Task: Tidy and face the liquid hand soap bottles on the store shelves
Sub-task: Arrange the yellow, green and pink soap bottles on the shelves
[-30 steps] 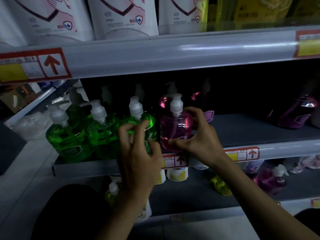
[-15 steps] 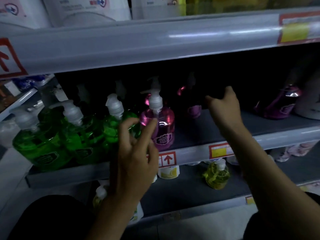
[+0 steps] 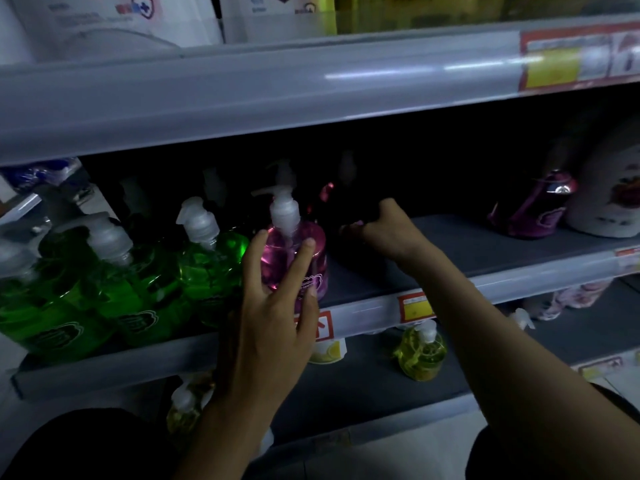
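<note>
Head view: left hand with fingers spread, resting against pink soap bottle at shelf front, likely steadying it. Right hand reaching into dark rear, fingers seemingly curled round something pink; grip unclear. Green soap bottles crowding left.

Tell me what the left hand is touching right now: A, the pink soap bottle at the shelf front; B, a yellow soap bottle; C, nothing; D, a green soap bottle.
A: the left hand has its fingers spread against the pink soap bottle at the shelf front, beside the green bottles.
</note>
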